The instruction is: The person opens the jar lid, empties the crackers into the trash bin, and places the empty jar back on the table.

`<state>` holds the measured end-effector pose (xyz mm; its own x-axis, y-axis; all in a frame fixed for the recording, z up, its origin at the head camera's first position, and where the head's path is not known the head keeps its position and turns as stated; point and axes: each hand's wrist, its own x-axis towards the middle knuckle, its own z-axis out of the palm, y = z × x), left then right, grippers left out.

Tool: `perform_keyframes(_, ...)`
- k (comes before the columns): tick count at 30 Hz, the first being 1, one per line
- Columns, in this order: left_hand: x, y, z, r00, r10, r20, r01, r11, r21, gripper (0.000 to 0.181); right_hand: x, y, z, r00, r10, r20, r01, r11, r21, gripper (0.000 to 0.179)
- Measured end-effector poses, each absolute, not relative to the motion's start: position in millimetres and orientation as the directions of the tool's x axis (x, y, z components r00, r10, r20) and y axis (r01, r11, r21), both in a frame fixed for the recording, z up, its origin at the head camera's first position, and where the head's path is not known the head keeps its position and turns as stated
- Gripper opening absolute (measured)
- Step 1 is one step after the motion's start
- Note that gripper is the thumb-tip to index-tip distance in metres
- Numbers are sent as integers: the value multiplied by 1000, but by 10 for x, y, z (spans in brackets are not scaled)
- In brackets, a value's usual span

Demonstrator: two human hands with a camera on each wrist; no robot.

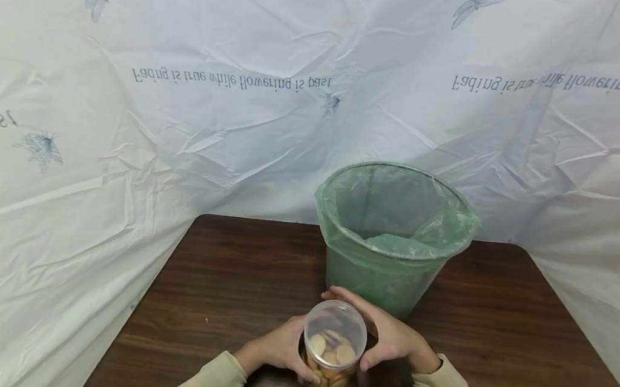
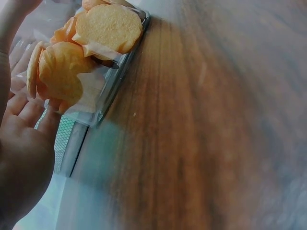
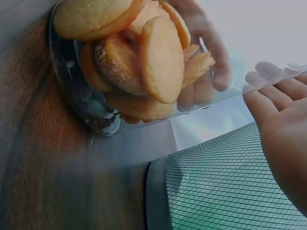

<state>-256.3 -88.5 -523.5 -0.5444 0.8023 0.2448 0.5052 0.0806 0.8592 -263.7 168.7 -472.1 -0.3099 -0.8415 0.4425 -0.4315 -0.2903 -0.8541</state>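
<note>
A clear plastic jar [image 1: 335, 335] with several round, pale-brown biscuits [image 1: 338, 355] inside is at the near middle of the table. My left hand [image 1: 280, 344] grips its left side, thumb toward me. From the right, my right hand [image 1: 389, 333] curves round it, fingers behind the jar and thumb at its near right side. The biscuits [image 3: 163, 60] show through the clear wall in the right wrist view, where the right hand's fingertips [image 3: 261, 103] touch the jar. In the left wrist view, the left hand [image 2: 29, 143] is against the jar wall. Whether a clear lid covers the jar I cannot tell.
Just behind the jar stands a mesh waste bin [image 1: 379, 284] lined with a green plastic bag [image 1: 457, 229]. Both are on a dark wooden table [image 1: 216, 271]. White printed sheeting [image 1: 227, 138] hangs behind and along the sides.
</note>
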Motion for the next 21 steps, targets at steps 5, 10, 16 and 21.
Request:
perform_keyframes(5, -2552, -887, -5211, -541, 799, 263, 522, 73, 850, 102, -2574, 1730, -4668, -380, -813, 441, -439, -261, -860, 104)
perform_keyframes(10, -2495, -880, -5087, -536, 795, 286, 518, 42, 854, 99, -2479, 1766, -4649, -472, -775, 419, -452, -196, -870, 100)
perform_keyframes(16, -2511, -866, -5139, -545, 794, 270, 511, 59, 858, 98, -2367, 1744, -4675, -571, -689, 447, -498, -142, -855, 97)
perform_keyframes(21, -2549, -879, -5256, -546, 794, 267, 535, 85, 841, 100, -2283, 1723, -4695, -595, -642, 483, -555, -105, -825, 100)
